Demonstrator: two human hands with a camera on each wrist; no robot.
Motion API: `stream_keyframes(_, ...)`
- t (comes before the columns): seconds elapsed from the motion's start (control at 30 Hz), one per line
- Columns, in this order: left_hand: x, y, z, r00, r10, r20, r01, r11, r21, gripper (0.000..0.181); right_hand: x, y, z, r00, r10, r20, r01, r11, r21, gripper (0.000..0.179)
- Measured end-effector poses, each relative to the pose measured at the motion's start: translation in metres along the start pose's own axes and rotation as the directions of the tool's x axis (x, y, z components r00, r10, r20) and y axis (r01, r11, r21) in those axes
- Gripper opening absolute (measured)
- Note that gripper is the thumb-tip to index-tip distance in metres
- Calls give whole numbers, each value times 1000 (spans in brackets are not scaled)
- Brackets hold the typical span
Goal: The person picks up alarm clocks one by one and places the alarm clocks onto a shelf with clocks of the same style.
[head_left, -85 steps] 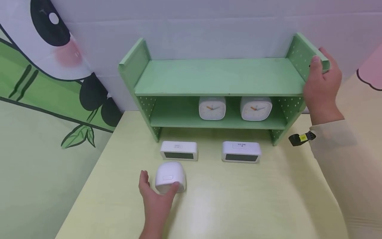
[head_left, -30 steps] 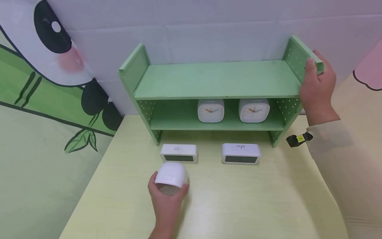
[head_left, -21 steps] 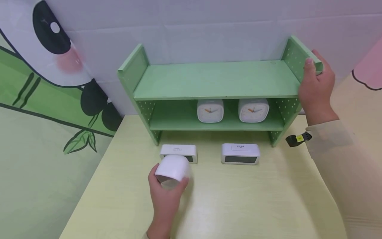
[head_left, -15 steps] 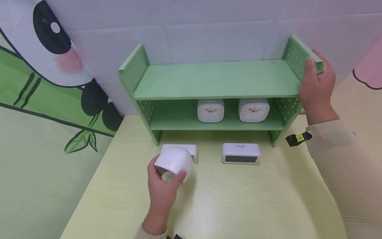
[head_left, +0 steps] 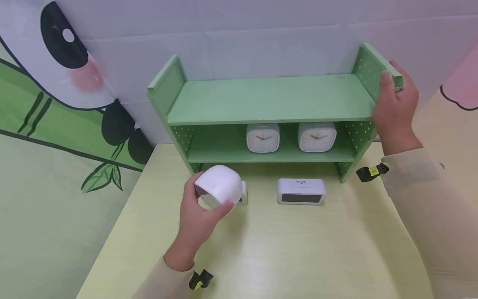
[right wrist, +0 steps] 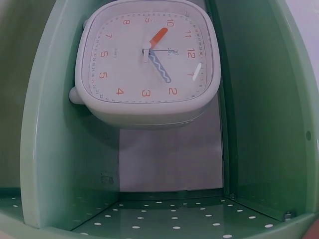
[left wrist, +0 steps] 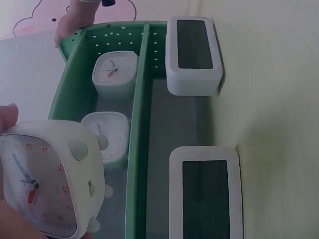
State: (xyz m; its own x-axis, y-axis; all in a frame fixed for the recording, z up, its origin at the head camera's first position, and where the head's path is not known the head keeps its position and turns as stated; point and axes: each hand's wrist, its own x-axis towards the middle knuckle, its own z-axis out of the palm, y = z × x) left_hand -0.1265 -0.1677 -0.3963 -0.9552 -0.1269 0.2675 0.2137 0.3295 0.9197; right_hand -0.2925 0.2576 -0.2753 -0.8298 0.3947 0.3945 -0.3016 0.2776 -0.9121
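My left hand [head_left: 196, 220] holds a white alarm clock [head_left: 222, 185] tilted above the table, thumb on its near side and fingers on the left. In the left wrist view, this clock's dial [left wrist: 35, 181] with red numerals and small feet on its body show. My right hand [head_left: 396, 108] grips the top of the right side panel of a green shelf [head_left: 269, 99]. On the middle board stand two similar white clocks, one left [head_left: 263, 139] and one right [head_left: 317, 138]. The right one's dial [right wrist: 149, 55] fills much of the right wrist view.
Two white digital clocks with dark displays stand on the pale table [head_left: 291, 249] before the shelf. The right one [head_left: 301, 192] is in full view; the held clock mostly hides the left one [head_left: 243, 195]. A wall with cartoon drawings [head_left: 261, 45] is behind.
My left hand has taken hold of the alarm clock, lifted it off the table and tilted it, moving it toward the shelf. My right hand has stayed on the side panel.
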Motion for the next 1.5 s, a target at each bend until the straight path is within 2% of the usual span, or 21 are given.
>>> stream_keyframes(0.3,22,7,-2,996,36,87,-45,994,95,92,2,3,1,1000,-15,-10,15,1000,-3,48)
stream_keyframes(0.43,32,12,-4,993,27,114,-42,990,133,93,2,3,1,1000,-12,-10,12,1000,-12,49)
stream_keyframes(0.77,61,24,-7,993,11,116,-35,979,202,99,3,3,1,1000,-3,-25,3,1000,-17,48)
stream_keyframes(1.07,80,27,-4,994,44,98,-62,980,188,100,0,1,1,1000,8,-8,-9,1000,-18,49)
stream_keyframes(1.5,108,13,3,996,-86,30,80,982,169,107,-1,1,2,1000,-3,-6,3,1000,-25,49)
